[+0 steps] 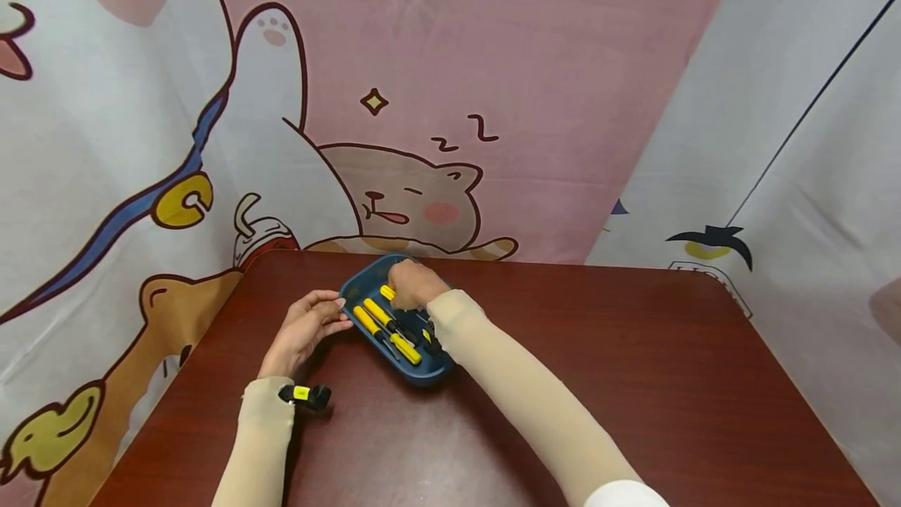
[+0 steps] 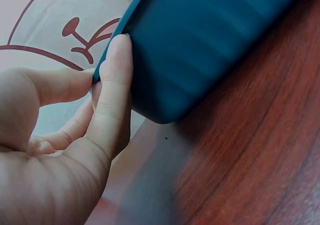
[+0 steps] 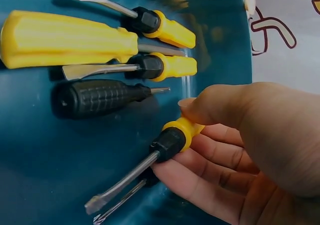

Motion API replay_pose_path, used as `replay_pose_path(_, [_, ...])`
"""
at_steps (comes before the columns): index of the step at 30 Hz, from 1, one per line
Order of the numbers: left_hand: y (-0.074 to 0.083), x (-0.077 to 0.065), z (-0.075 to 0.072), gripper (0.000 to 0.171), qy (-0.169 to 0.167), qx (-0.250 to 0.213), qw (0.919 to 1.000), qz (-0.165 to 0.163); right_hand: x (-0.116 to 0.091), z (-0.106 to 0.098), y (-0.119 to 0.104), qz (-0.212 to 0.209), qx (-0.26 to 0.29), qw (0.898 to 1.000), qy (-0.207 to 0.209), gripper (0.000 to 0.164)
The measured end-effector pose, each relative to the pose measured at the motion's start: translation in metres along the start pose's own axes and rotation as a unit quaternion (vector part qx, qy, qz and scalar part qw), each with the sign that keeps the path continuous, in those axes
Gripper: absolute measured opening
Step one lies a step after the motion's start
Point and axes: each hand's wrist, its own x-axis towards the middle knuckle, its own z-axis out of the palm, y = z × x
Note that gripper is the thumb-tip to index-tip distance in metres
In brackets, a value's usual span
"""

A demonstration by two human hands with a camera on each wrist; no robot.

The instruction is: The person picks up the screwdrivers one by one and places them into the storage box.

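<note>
A blue plastic tray (image 1: 431,376) sits on the table, tilted or flat I cannot tell. My left hand (image 1: 299,332) pinches its rim at the left side; in the left wrist view thumb and fingers clasp the tray wall (image 2: 200,45). Inside the tray, my right hand (image 1: 414,285) grips the yellow handle of a flat-blade screwdriver (image 3: 170,144). Under that lies a cross-tip screwdriver (image 3: 120,203), its handle hidden. Beside them rest a black-handled screwdriver (image 3: 100,98), a bigger yellow-handled screwdriver (image 3: 65,40) and two yellow-and-black flat-blade screwdrivers (image 3: 172,67).
The tray stands near the back of a dark red-brown wooden table (image 1: 633,366). Behind the table hangs a cartoon-printed cloth (image 1: 549,100). A black wrist camera (image 1: 313,396) sits on the left sleeve.
</note>
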Motion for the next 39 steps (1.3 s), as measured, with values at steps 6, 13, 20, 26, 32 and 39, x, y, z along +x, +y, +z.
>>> replay_pose_path(6, [-0.001,0.0,-0.001,0.035,-0.004,0.0,1.0,0.002,-0.001,0.006,-0.007,-0.005,-0.04,0.999,0.002,0.037])
replay_pose_path(13, [-0.001,-0.001,-0.002,0.036,-0.009,-0.002,0.9999,0.007,-0.001,0.007,-0.015,0.004,-0.062,0.998,0.0,0.022])
replay_pose_path(20, [0.0,0.0,-0.001,0.037,-0.008,-0.003,0.9999,0.009,0.002,0.013,-0.018,0.014,-0.066,0.998,-0.001,0.013])
replay_pose_path(26, [0.0,0.0,0.0,0.034,-0.011,-0.003,0.9998,0.014,0.004,0.015,-0.018,0.018,-0.078,0.997,-0.002,0.014])
replay_pose_path(32, [0.0,0.0,0.0,0.033,-0.012,-0.005,0.9998,0.013,0.002,0.012,-0.016,0.017,-0.078,0.997,-0.006,0.017])
replay_pose_path(39, [0.001,-0.001,0.0,0.032,-0.01,-0.011,0.9998,0.013,-0.001,0.008,-0.011,0.021,-0.045,0.999,-0.009,0.02])
